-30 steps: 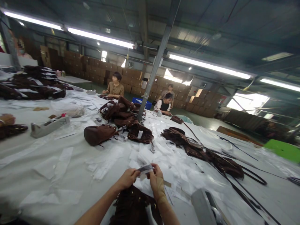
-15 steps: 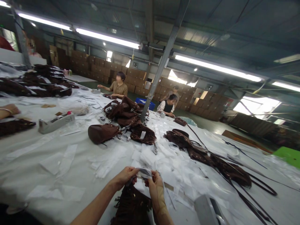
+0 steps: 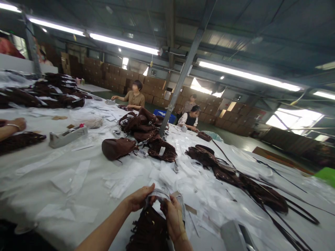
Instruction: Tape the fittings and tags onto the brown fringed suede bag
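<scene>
My left hand (image 3: 140,198) and my right hand (image 3: 173,214) are close together at the lower middle, both closed on a curved strap (image 3: 160,192) wrapped in translucent whitish film. The strap arches between my thumbs. Directly below lies a dark brown fringed bag (image 3: 146,228) with small gold-coloured eyelets, partly hidden by my right forearm. A piece of white paper shows between the bag and my hands. My right fingertips are partly out of sight behind the film.
A grey tape dispenser (image 3: 237,235) stands at lower right, another tape dispenser (image 3: 68,136) at left. Brown bags (image 3: 119,148) are heaped around a metal post (image 3: 180,69). Long straps (image 3: 277,223) trail at right. Loose white paper covers the table. A co-worker's hand (image 3: 18,123) is at left.
The wrapped strap has bent into a higher arch between my hands. My left thumb has lifted slightly. The view has shifted a little, so the surroundings sit further right.
</scene>
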Demonstrator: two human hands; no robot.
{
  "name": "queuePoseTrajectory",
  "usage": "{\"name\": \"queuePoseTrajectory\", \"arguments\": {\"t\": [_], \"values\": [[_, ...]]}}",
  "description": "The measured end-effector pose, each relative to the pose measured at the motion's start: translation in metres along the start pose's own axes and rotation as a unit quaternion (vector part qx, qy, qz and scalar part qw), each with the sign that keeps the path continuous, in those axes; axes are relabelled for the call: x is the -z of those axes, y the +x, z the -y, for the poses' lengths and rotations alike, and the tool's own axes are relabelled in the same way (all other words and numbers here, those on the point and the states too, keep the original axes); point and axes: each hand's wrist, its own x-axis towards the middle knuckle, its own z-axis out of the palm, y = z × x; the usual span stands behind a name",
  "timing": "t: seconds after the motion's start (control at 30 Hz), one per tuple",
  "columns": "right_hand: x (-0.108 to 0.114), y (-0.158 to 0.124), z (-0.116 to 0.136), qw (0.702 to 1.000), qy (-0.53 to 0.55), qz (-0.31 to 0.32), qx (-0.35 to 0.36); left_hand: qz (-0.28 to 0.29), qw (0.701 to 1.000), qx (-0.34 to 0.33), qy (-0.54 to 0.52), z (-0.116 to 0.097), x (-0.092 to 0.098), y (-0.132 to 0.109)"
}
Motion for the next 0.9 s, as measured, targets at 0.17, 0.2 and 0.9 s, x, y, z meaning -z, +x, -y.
{"name": "queuePoseTrajectory", "arguments": {"t": [0.17, 0.2, 0.9], "values": [[0.005, 0.007, 0.015, 0.989, 0.125, -0.036, -0.075, 0.005, 1.0, -0.006, 0.029, -0.003, -0.002, -0.002], [0.006, 0.008, 0.017, 0.986, 0.137, -0.038, -0.086, 0.005, 0.999, -0.007, 0.04, -0.003, -0.002, -0.002], [-0.014, -0.018, 0.027, 0.976, 0.175, 0.085, -0.1, -0.021, 0.989, -0.052, -0.134, 0.014, -0.006, -0.002]]}}
